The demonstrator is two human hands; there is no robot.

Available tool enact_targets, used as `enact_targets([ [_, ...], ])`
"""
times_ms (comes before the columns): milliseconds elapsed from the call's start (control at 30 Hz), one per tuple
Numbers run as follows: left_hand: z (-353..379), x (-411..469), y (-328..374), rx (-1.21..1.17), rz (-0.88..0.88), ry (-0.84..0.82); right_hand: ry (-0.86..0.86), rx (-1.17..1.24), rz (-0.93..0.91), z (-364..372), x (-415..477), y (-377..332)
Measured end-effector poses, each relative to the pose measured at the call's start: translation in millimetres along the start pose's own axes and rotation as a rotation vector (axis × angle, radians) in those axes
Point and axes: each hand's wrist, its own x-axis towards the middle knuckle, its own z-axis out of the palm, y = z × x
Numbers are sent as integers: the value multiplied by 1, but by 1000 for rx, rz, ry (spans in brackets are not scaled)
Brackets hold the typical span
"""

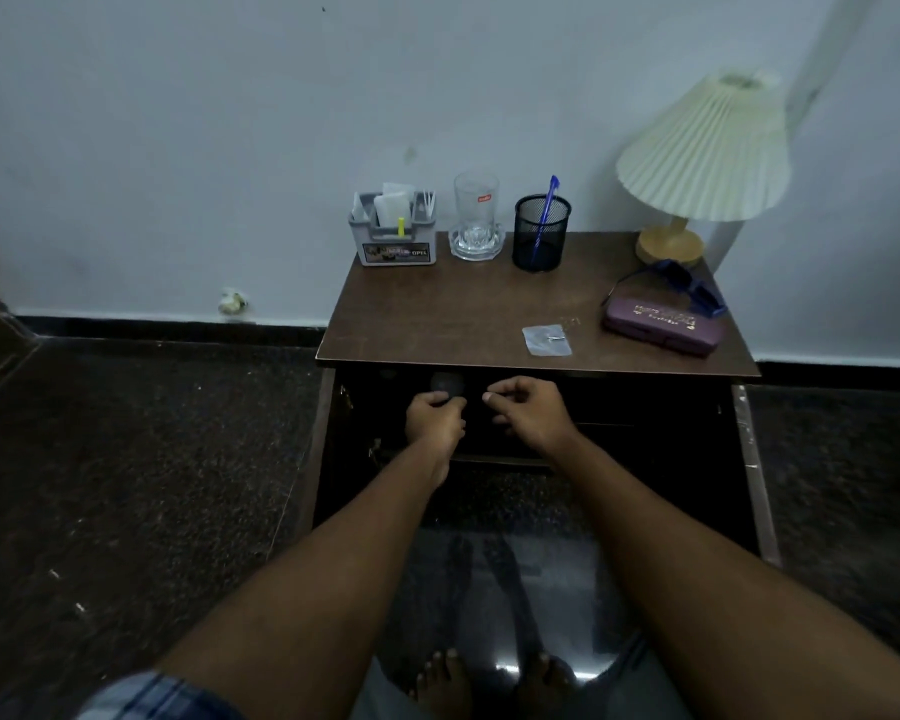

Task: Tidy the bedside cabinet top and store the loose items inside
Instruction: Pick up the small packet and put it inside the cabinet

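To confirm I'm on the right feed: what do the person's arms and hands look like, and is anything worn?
Both forearms are bare, with no sleeves, gloves or watch visible at the left hand or right hand. No rings show in this dim light. Some blue checked fabric shows by the left upper arm.

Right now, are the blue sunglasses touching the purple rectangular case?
Touching. The head view shows the blue sunglasses lying on the purple rectangular case.
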Motion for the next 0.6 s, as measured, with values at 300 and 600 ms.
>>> enact_targets([
  [300, 43, -31, 41, 179, 306, -16, 342, -113, -184, -61, -2, -23],
  [600, 79, -20, 62, 399, 484, -101, 422, -364, -158, -84, 29, -22],
])
